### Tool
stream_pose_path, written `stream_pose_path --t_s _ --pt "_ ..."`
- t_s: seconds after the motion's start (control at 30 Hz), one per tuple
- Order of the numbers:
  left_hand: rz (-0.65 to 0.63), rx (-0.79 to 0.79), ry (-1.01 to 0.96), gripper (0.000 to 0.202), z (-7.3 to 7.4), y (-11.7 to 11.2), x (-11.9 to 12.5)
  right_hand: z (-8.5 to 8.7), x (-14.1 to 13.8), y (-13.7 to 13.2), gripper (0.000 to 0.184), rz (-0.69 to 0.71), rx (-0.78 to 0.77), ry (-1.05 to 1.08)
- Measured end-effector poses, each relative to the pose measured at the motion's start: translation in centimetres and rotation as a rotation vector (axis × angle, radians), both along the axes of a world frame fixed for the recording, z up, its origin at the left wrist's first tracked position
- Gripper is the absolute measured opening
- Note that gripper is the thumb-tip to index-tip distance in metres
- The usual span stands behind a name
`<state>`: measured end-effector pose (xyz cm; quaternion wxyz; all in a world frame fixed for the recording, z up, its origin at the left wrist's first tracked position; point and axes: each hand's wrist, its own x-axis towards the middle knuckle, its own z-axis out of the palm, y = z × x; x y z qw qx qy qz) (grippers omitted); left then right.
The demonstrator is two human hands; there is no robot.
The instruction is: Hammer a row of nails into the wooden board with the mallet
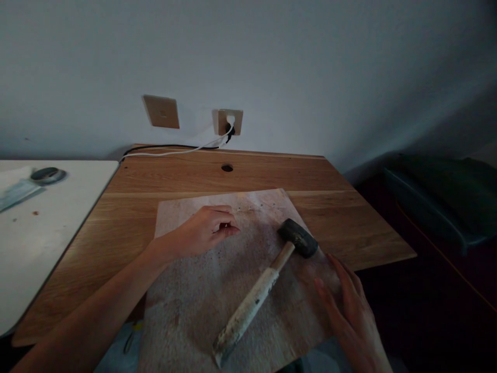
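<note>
A worn board (202,305) lies on the wooden desk (135,207). A mallet (267,280) with a black head and a paint-stained wooden handle rests across the board, head toward the back right. My left hand (205,230) sits on the board's far part with fingers curled and fingertips pinched together; whatever they hold is too small to make out. My right hand (345,305) lies flat with fingers stretched out on the board's right edge, just right of the mallet handle and not touching it.
A white table (46,228) adjoins the desk on the left, with a dark round object (48,175) on it. Two wall sockets (229,122) sit above the desk's back edge, cables running left. A dark cushioned seat (438,202) stands to the right.
</note>
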<state>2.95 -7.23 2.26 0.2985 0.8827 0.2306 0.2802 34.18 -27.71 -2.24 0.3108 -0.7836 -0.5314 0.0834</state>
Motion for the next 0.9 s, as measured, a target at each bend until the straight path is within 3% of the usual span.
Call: stream_pose_path --t_s 0.17,0.23,0.3,0.37,0.43,0.6,0.9 --pt "0.058 -0.005 -0.031 0.028 0.0 -0.2 0.1 2.3 -0.8 1.3 0.064 0.007 0.172 -0.142" --pt "0.107 -0.031 -0.063 0.034 0.0 -0.2 0.2 3.7 -1.9 2.5 0.044 0.132 0.276 -0.158" --pt "0.14 -0.074 -0.099 0.04 0.1 -0.2 0.2 5.1 -3.3 4.2 0.026 0.347 0.344 -0.122" --pt "0.13 -0.125 -0.11 0.038 0.2 -0.2 0.2 6.3 -4.9 6.2 0.024 0.513 0.346 -0.061" --pt "0.082 -0.172 -0.101 0.027 0.5 -0.1 0.2 6.9 -6.3 8.2 0.02 0.57 0.309 0.039" --pt "0.014 -0.345 -0.163 0.022 0.5 0.0 0.2 6.7 -8.5 11.4 0.016 0.546 0.187 0.384" --pt "0.006 -0.552 -0.281 0.007 0.2 0.1 0.8 6.4 -9.4 12.0 0.023 0.596 0.099 0.931"
